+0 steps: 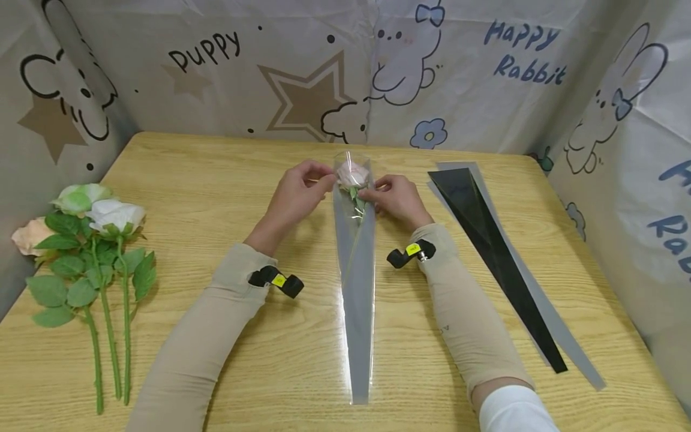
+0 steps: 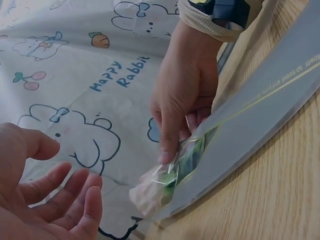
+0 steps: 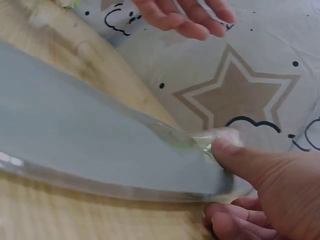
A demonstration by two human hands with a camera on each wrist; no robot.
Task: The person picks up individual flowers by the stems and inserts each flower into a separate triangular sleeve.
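Note:
A pale pink rose (image 1: 353, 173) is inside a long tapered flower sleeve (image 1: 357, 324), clear in front with a grey back, lying on the table. My right hand (image 1: 400, 199) pinches the sleeve's right edge just below the bloom, thumb on top; the right wrist view shows this thumb (image 3: 230, 152) over the clear film. Left of the bloom is my left hand (image 1: 302, 195), close to the sleeve's edge. In the left wrist view, the left hand's fingers (image 2: 65, 200) are loosely bent and apart from the sleeve, with nothing between them.
Several artificial roses, including a white one (image 1: 116, 215) and a peach one (image 1: 33, 236), lie at the table's left. Black and grey flower sleeves (image 1: 493, 252) overlap at the right. Printed cloth walls (image 1: 227, 90) enclose the table's back and sides.

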